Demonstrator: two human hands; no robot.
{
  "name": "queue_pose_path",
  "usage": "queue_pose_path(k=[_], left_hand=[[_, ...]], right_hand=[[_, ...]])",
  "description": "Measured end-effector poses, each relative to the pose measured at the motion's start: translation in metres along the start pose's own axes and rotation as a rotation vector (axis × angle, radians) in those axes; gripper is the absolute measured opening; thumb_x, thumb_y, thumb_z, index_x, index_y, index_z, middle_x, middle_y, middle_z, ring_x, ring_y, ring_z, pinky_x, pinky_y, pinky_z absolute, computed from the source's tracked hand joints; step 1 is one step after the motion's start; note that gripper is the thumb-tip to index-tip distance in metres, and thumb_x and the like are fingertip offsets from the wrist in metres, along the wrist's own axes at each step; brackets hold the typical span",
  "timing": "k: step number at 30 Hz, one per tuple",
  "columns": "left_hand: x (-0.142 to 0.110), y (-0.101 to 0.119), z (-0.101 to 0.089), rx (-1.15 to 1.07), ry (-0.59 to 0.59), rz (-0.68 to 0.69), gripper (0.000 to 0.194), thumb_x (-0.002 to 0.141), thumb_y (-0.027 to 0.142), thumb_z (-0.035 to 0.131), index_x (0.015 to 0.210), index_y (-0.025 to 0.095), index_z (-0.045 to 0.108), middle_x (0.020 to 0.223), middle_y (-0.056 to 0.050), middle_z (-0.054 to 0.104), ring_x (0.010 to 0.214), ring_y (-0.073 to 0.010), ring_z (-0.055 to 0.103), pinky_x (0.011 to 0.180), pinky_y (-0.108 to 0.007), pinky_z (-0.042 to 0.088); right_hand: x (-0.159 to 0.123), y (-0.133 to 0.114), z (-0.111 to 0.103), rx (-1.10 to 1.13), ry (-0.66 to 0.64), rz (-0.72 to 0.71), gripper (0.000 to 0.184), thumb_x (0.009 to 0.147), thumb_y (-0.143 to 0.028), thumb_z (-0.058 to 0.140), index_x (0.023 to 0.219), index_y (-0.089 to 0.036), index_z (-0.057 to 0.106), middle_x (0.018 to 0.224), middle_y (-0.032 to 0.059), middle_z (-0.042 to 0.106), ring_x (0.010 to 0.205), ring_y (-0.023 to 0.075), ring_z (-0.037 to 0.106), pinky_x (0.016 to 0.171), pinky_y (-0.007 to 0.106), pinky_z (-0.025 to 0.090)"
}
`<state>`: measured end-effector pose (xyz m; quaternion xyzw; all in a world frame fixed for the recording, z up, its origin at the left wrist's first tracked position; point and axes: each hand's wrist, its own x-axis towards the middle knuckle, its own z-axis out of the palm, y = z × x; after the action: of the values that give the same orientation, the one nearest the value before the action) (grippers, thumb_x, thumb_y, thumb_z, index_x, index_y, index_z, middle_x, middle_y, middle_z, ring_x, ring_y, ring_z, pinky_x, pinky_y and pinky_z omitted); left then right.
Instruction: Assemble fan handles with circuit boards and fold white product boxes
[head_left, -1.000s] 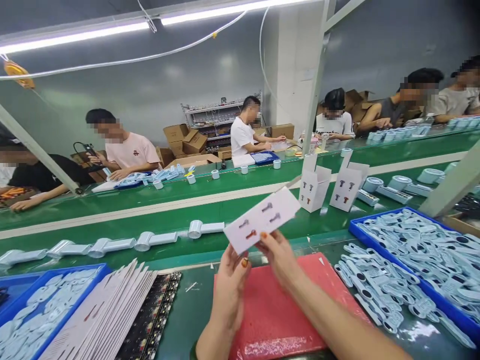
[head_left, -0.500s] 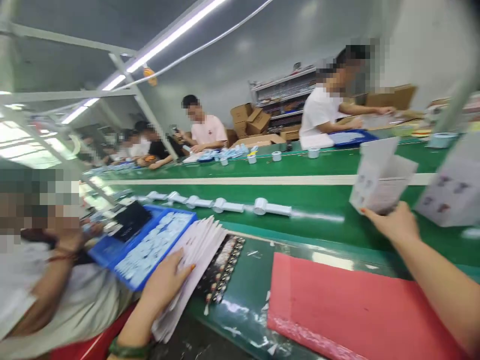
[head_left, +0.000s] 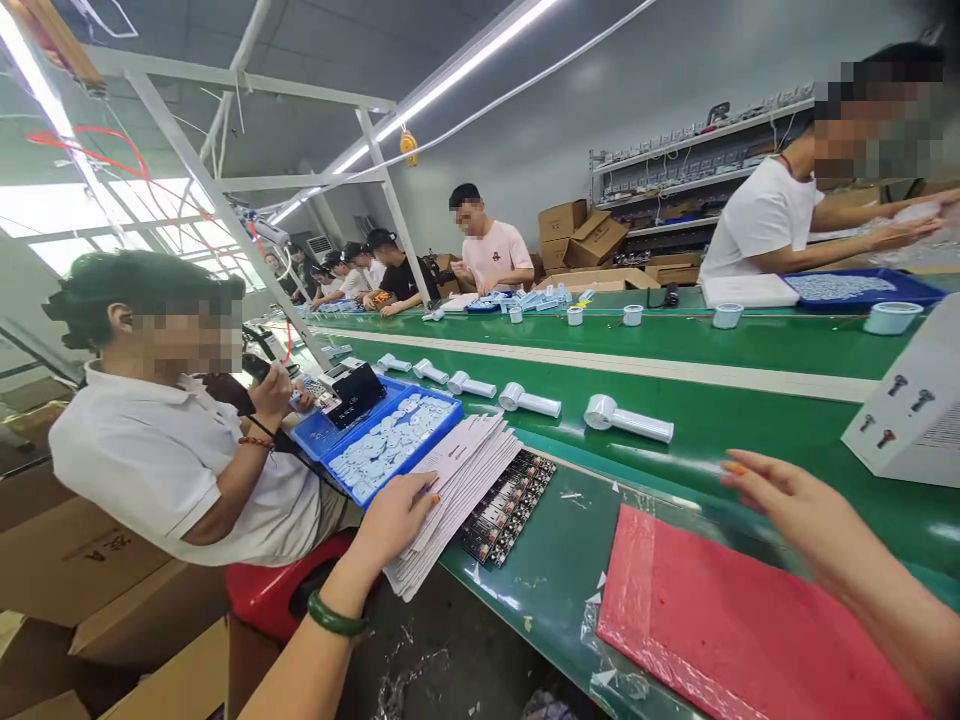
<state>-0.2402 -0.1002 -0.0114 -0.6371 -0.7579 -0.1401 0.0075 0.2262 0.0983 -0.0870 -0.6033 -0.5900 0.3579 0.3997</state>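
Note:
My left hand (head_left: 394, 518) rests on a fanned stack of flat white cartons (head_left: 459, 478) at the near edge of the bench, fingers curled onto the top sheets, thumb and finger pinching an edge. A green bangle sits on that wrist. My right hand (head_left: 787, 505) hovers open and holds nothing, above the red mat (head_left: 720, 625) and just short of a folded white box (head_left: 911, 415) standing on the green conveyor belt (head_left: 720, 420).
A blue tray (head_left: 390, 445) of pale blue parts lies beyond the cartons, beside a seated person in white. White handheld fans (head_left: 626, 418) lie in a row on the belt. More people work across the belt. Brown boxes stand on the floor at left.
The view has swung left. My right hand has let go of the folded white box, which now stands on the belt. My left hand has settled onto the carton stack.

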Motion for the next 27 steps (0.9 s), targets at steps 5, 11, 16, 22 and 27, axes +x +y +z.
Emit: queue_pose_path(k=[5,11,16,22,27], left_hand=[[-0.017,0.009,0.003,0.012,0.071,0.093,0.03,0.095,0.026,0.047,0.114,0.02,0.069,0.116,-0.009,0.072,0.109,-0.0247,0.064,0.097,-0.043,0.052],[-0.027,0.018,0.009,0.058,0.126,0.287,0.026,0.097,0.025,0.049,0.11,0.022,0.071,0.113,-0.01,0.072,0.104,-0.0237,0.066,0.091,-0.042,0.056],[-0.032,0.016,0.014,0.054,0.165,0.35,0.025,0.097,0.024,0.049,0.11,0.023,0.071,0.111,-0.009,0.073,0.101,-0.0235,0.068,0.086,-0.041,0.059],[-0.033,0.007,0.011,-0.069,0.248,0.336,0.02,0.096,0.026,0.055,0.108,0.024,0.072,0.11,-0.007,0.074,0.103,-0.0216,0.069,0.088,-0.036,0.059],[-0.033,0.008,0.01,-0.134,0.249,0.299,0.023,0.097,0.025,0.051,0.108,0.024,0.071,0.105,-0.007,0.075,0.098,-0.0207,0.071,0.086,-0.034,0.06]], right_hand=[[-0.052,-0.05,0.048,0.351,-0.501,0.091,0.057,0.085,-0.052,0.062,0.133,-0.021,0.057,0.126,0.0126,0.068,0.108,0.0242,0.069,0.093,0.035,0.055],[-0.066,-0.093,0.123,0.329,-0.658,0.1,0.046,0.095,-0.041,0.057,0.135,-0.019,0.055,0.112,0.0118,0.073,0.091,0.0207,0.073,0.077,0.032,0.058],[-0.033,-0.123,0.193,0.246,-0.604,0.02,0.035,0.097,-0.035,0.062,0.128,-0.018,0.059,0.116,0.0091,0.067,0.099,0.0209,0.066,0.086,0.039,0.056],[-0.02,-0.14,0.224,0.238,-0.694,0.042,0.031,0.098,-0.038,0.06,0.12,-0.015,0.061,0.114,0.0078,0.065,0.095,0.0196,0.066,0.083,0.039,0.058],[-0.022,-0.142,0.223,0.27,-0.703,0.073,0.031,0.099,-0.037,0.06,0.121,-0.016,0.061,0.115,0.0079,0.064,0.095,0.0195,0.066,0.082,0.039,0.058]])
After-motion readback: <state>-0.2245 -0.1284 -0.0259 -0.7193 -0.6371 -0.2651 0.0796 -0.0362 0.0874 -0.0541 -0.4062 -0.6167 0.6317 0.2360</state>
